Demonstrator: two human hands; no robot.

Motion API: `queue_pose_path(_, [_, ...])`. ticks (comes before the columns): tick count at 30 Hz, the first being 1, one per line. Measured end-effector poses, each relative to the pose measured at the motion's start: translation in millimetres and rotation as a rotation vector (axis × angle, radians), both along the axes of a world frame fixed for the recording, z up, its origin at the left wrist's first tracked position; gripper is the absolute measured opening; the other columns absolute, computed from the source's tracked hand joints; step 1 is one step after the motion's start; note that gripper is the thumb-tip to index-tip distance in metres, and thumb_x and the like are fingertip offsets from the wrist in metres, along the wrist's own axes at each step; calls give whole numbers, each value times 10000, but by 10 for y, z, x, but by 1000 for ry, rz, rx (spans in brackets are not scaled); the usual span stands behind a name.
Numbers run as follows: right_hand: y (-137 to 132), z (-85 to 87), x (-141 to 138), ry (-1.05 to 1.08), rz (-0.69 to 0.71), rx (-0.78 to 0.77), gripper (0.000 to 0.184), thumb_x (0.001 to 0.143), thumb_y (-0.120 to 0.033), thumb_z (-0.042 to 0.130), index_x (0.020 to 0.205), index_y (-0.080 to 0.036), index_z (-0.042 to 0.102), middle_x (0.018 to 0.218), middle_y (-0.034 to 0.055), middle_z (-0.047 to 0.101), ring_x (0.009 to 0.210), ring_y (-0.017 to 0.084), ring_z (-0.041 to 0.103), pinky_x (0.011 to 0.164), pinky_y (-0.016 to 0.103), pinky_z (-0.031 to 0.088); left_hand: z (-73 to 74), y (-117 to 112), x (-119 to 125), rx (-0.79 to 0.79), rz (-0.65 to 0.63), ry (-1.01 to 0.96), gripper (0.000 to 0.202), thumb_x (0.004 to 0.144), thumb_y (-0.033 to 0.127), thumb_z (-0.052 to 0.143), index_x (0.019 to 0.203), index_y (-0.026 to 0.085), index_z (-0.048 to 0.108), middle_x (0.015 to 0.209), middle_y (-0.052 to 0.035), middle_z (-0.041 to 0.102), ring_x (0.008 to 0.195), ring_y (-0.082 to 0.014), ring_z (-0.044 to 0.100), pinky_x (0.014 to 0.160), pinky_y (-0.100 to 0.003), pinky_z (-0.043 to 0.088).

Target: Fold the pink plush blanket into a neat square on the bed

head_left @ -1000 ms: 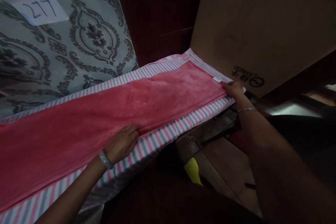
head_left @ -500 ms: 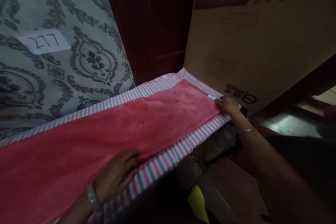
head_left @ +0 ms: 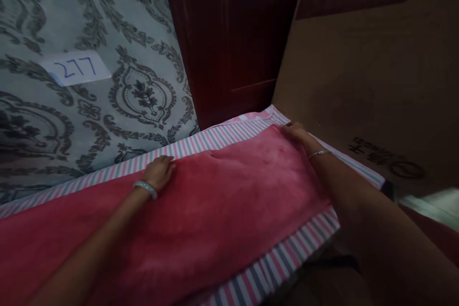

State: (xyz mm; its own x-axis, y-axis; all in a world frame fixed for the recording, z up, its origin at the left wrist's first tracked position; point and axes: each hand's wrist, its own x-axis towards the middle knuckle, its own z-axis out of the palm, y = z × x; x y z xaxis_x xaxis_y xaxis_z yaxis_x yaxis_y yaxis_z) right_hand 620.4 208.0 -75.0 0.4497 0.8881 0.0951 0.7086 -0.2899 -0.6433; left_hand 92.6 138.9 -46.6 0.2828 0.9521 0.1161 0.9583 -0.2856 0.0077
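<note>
A red plush blanket (head_left: pixel 222 191) lies spread over a long surface with a pink, grey and white striped cloth (head_left: pixel 201 142) showing around its borders. My left hand (head_left: pixel 159 172), a bracelet at its wrist, is at the blanket's far edge by the wall, its fingers bent over that edge. At the far right corner, the fingers of my right hand (head_left: pixel 297 133) are closed on the blanket, their tips partly hidden by the hand. A thin bangle circles the right wrist. My right forearm covers part of the blanket's right end.
Patterned grey wallpaper (head_left: pixel 143 91) with a paper marked 277 (head_left: pixel 76 68) rises behind the far edge. Beyond the right end stand a dark red door (head_left: pixel 229 38) and a large cardboard sheet or box (head_left: pixel 358 76). Pale floor (head_left: pixel 437 208) shows at the right.
My left hand has gone from the near edge across to the far edge. The right hand has shifted from the near right corner to the far right one. The view has turned slightly left.
</note>
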Motion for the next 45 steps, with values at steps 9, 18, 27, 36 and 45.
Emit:
queue_pose_path(9, [165, -97, -50, 238, 189, -74, 182, 752, -329, 753, 791, -195, 636, 663, -4, 598, 583, 154, 542, 543, 269, 449, -150, 420, -157, -133, -48, -57, 332, 831, 482, 436, 781, 201, 605, 889, -127, 668, 882, -273, 641, 821, -382, 505])
queue_pose_path(18, [214, -223, 142, 228, -56, 261, 189, 808, -351, 623, 871, -174, 642, 804, 35, 640, 711, 182, 567, 657, 291, 454, -114, 428, -181, 59, 68, -294, 282, 856, 501, 385, 785, 238, 461, 768, -40, 610, 744, -216, 590, 706, -313, 449])
queue_pose_path(27, [366, -356, 145, 119, -48, 126, 153, 830, -329, 645, 804, -181, 616, 751, 17, 628, 719, 174, 546, 679, 272, 427, -267, 445, -168, -75, 17, -269, 361, 883, 540, 331, 758, 237, 481, 755, -42, 623, 748, -222, 612, 716, -328, 458])
queue_pose_path(36, [439, -359, 90, -52, -14, 109, 105, 834, -266, 635, 770, -191, 601, 763, 20, 626, 755, 182, 559, 702, 270, 416, -253, 569, -170, -140, 83, -77, 308, 880, 473, 353, 772, 233, 514, 786, -76, 672, 776, -250, 659, 708, -333, 476])
queue_pose_path(45, [423, -273, 166, 84, -11, 34, 318, 847, -335, 684, 1109, -166, 620, 884, 60, 658, 767, 194, 587, 700, 289, 466, -53, 990, 748, -263, -150, -44, 443, 895, 546, 335, 759, 215, 596, 804, -81, 709, 816, -251, 674, 740, -323, 479])
